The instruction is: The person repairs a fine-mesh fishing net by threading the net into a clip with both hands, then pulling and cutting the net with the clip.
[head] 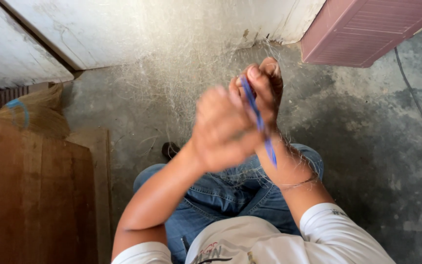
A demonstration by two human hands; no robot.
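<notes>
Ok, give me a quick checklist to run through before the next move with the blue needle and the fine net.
1. Thin blue plastic netting needle gripped in the right hand: ok.
2. Left hand steady: not ok, it is motion-blurred.
3. Fine pale mesh fishing net spread ahead, up toward the white wall: ok.
4. Net strands clear of the right wrist: not ok, some drape over it.
5. Twine loaded on the needle: cannot tell.

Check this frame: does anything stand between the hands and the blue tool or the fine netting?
Nothing visible does. The right hand already grips the blue tool, the blurred left hand lies against it, and the fine netting hangs directly at the fingertips.
</notes>
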